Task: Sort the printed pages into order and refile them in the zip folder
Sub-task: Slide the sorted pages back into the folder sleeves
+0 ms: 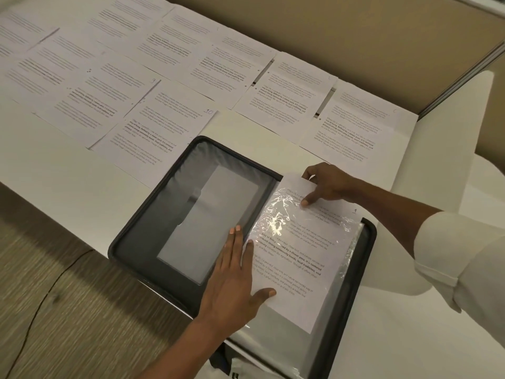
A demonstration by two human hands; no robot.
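At the near right of the white tabletop (54, 165) lies an open black zip folder (131, 236). A white printed page marked 1 (295, 269) sits on its right half, its far part under a crinkled clear plastic sleeve (276, 220). The left hand (232, 277) lies flat, grip open, fingers straight across the page's left edge. The right hand (328, 184) pinches the page's far edge, thumb on top. Further white printed pages (153, 127) lie in rows on the far left.
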